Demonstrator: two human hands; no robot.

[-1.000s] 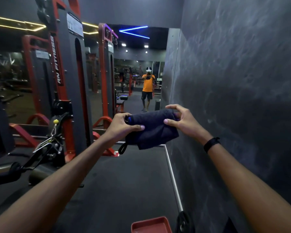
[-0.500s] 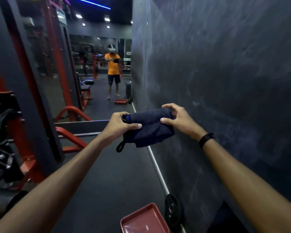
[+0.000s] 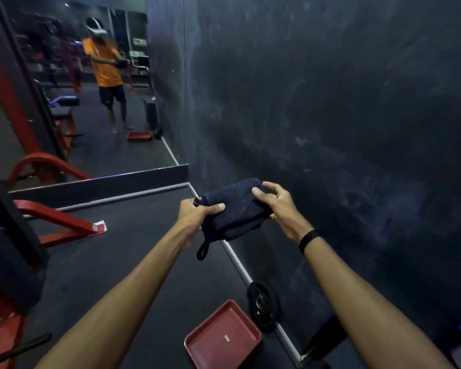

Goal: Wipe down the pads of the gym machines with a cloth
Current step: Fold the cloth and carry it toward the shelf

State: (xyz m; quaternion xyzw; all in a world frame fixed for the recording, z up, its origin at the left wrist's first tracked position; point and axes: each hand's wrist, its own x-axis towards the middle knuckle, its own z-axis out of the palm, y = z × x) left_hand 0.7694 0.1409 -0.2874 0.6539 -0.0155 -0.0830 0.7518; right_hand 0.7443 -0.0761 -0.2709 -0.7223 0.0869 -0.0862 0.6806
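Note:
A folded dark blue cloth [image 3: 234,209] with a small hanging loop is held out in front of me at chest height. My left hand [image 3: 194,213] grips its left end, thumb on top. My right hand [image 3: 277,206] pinches its right end between thumb and curled fingers. A black band sits on my right wrist. A red and black gym machine [image 3: 24,225] stands at the left; no pad of it shows clearly in this view.
A dark wall [image 3: 330,115] runs close along my right. A red tray [image 3: 224,339] and a black weight plate [image 3: 262,306] lie on the dark floor by the wall. A mirror [image 3: 104,107] ahead reflects a person in an orange shirt.
My view has swung right and downward; the machine slid off to the left and the tray and weight plate came into fuller view. Both hands kept their hold on the cloth.

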